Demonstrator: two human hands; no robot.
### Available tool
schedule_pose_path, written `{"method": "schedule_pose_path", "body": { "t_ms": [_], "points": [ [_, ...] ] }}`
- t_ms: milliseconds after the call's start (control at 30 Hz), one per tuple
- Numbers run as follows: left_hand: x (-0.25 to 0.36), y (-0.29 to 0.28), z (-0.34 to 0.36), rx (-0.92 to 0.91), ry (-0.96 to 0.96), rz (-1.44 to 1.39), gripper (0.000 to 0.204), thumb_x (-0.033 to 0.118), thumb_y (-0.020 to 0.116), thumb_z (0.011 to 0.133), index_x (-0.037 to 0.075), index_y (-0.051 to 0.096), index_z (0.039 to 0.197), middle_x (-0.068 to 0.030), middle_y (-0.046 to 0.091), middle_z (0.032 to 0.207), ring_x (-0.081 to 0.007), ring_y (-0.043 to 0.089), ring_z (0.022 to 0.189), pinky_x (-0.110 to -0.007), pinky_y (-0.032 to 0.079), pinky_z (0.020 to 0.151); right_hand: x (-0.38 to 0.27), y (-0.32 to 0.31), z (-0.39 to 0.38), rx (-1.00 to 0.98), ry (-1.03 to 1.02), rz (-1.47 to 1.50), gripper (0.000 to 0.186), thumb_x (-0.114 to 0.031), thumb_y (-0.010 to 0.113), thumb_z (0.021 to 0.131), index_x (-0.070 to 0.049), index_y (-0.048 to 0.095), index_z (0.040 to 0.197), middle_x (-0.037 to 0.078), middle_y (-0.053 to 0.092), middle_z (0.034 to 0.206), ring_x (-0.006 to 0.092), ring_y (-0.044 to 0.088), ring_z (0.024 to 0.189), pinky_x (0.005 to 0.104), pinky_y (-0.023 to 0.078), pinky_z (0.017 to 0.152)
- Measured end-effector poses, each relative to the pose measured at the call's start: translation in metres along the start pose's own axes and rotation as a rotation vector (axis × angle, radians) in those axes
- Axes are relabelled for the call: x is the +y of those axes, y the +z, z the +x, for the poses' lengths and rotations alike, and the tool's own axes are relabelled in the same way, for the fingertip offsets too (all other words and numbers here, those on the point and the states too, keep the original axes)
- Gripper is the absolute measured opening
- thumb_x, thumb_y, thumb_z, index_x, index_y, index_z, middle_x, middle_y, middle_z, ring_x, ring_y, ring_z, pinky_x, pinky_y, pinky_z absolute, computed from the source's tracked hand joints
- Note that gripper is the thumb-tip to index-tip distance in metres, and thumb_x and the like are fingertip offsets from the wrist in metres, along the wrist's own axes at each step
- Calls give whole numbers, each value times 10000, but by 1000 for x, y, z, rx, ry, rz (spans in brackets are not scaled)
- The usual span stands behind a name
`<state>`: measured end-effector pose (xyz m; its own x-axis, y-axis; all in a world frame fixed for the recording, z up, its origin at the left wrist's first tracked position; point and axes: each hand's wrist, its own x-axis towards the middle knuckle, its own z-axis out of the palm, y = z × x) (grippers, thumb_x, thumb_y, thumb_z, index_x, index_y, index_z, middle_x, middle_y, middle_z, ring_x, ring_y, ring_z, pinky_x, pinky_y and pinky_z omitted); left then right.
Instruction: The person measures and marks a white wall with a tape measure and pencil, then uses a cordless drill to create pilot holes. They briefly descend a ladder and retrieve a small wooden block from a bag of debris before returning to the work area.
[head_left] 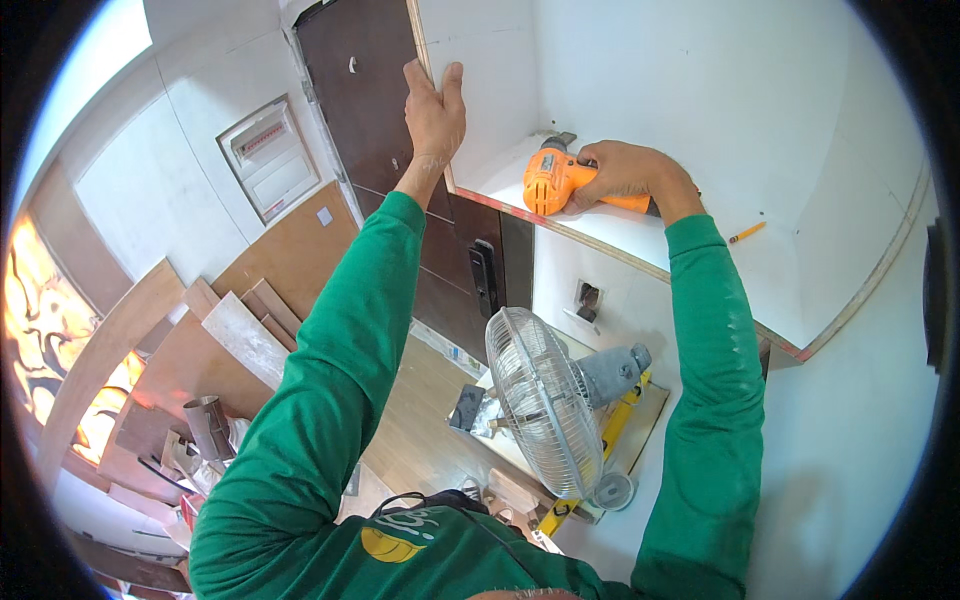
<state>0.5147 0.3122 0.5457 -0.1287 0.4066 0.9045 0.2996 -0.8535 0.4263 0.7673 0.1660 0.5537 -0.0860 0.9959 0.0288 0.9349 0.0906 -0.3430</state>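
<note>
My left hand (437, 118) is closed around the front edge of a white cabinet's side panel (480, 60), its fingers partly hidden behind the wood. Inside the same cabinet, my right hand (628, 175) grips an orange power drill (546, 182) by its handle. The drill lies on its side on the white cabinet floor (700, 262), vented rear toward me and dark front end pointing inward. A short yellow pencil (747, 232) lies on that floor to the right of my right hand.
Below the cabinet stands a fan (545, 400) with a wire cage, beside a yellow spirit level (620, 422). A dark door (370, 100) is behind my left hand. Wooden boards (250, 335) lean at the left, under an electrical panel (268, 158). An open wall socket box (587, 300) sits below the cabinet.
</note>
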Motion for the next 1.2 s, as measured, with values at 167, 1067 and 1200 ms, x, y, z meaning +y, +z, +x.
{"method": "schedule_pose_path", "body": {
  "t_ms": [167,1067,1200],
  "points": [
    [2,2,1,-17,-27,23,441,408,619,1117,32,450,1274,-235,766,1035,-452,758,953,-534,568,873,2,-4,0,-39,-12,25,938,-492,977,547,-28,737,1325,178,758,1261,317,715,1150,395,512,1038],
    [3,4,-1,22,37,27,416,382,618,1125,21,462,1261,-231,746,979,-417,750,911,-506,564,857,10,-1,6,-5,16,-10,984,-516,984,543,-22,732,1357,184,765,1266,337,726,1151,412,521,1029],
    [6,5,-3,24,34,15,406,382,621,1123,23,467,1234,-215,739,955,-401,741,877,-490,565,839,10,-2,3,-23,8,1,992,-520,981,540,-24,730,1362,183,764,1274,333,728,1148,409,521,1029]
  ]
}}
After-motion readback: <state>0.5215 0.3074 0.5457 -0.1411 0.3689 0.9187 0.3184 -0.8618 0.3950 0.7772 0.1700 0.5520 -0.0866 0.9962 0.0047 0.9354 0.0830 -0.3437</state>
